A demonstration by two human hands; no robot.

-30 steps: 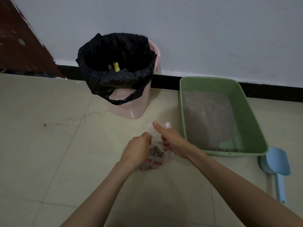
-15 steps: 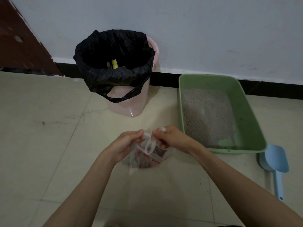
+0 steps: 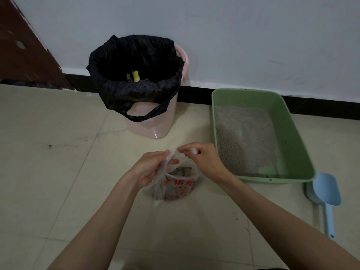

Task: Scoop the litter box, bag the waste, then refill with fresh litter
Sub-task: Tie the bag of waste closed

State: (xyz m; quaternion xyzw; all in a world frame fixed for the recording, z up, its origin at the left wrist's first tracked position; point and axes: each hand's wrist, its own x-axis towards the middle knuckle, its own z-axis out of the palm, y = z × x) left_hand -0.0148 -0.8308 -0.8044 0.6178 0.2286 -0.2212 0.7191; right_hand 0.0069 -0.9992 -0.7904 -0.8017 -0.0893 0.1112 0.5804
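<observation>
A small clear plastic bag (image 3: 179, 187) with red print sits on the floor tiles, holding dark litter clumps. My left hand (image 3: 150, 168) grips the bag's left handle strip. My right hand (image 3: 204, 158) pinches the other handle just above the bag. To the right lies the green litter box (image 3: 292, 145), with grey litter (image 3: 243, 141) spread thin and bare green patches showing near its front. A blue scoop (image 3: 324, 193) rests on the floor by the box's front right corner.
A pink bin (image 3: 153, 121) lined with a black bag (image 3: 134, 75) stands against the white wall behind the bag, some yellow scraps inside. A dark red door (image 3: 23, 45) fills the upper left. Beige floor tiles (image 3: 58, 172) stretch to the left.
Both hands have lifted the bag's handles higher and drawn them together above the bag. The bag's mouth has opened enough to show the clumps inside.
</observation>
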